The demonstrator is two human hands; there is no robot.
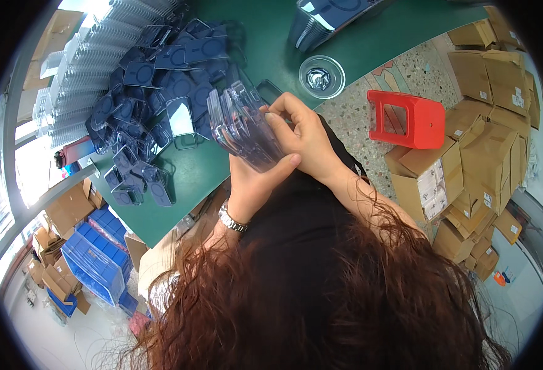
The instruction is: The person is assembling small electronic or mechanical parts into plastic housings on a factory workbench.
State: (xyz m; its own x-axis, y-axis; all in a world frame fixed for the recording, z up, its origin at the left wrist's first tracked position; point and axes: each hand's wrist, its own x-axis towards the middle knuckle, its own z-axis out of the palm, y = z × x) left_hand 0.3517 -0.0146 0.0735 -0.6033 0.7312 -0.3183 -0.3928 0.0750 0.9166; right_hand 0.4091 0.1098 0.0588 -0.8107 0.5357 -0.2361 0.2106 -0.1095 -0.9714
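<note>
A stack of clear phone cases (242, 123) is held up in front of me, over the near edge of the green table. My left hand (254, 185), with a metal watch on its wrist, grips the stack from below, thumb along its right side. My right hand (302, 132) has its fingers curled against the stack's right edge; whether they pinch a single case is hard to make out. Beyond and to the left lies a loose heap of dark, see-through phone cases (173, 57) with ring marks on their backs. One case (268, 89) lies just behind my right fingers.
Tall rows of clear plastic trays (92, 68) line the table's left side. A clear round bowl (322, 77) stands near the right edge, below another stack of cases (330, 18). Right of the table are a red stool (406, 119) and piled cardboard boxes (484, 148). Blue crates (99, 253) stand lower left.
</note>
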